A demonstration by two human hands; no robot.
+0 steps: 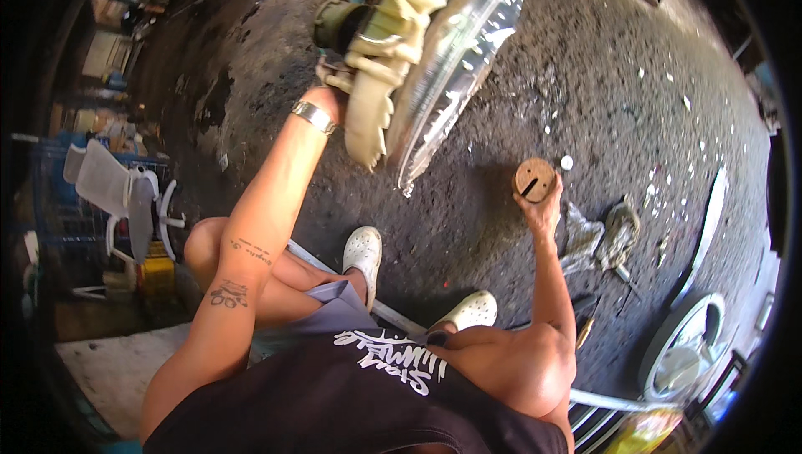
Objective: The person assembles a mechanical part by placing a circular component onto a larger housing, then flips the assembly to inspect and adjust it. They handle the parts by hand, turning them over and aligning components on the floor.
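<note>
My left hand (328,103) grips the underside of a bulky cream plastic housing (386,53), raised at the upper middle. A clear, shiny plastic cover (459,57) with a jagged edge runs along its right side, and an olive-green cylindrical part (337,23) sticks out on its left. The housing hides most of the left fingers. Over on the right, my right hand (541,213) is closed round a round brown piece (535,179) with a dark slot and small holes in its face. A small white round thing (566,162) shows beside the right fingertips.
Greyish crumpled cloth (585,233) and tools, among them one with a yellowish handle (587,331), lie on the dark, rough floor right of my knee. Farther right are a pale ring-shaped part (650,354) and a long white strip (700,233). A white chair (102,177) stands left.
</note>
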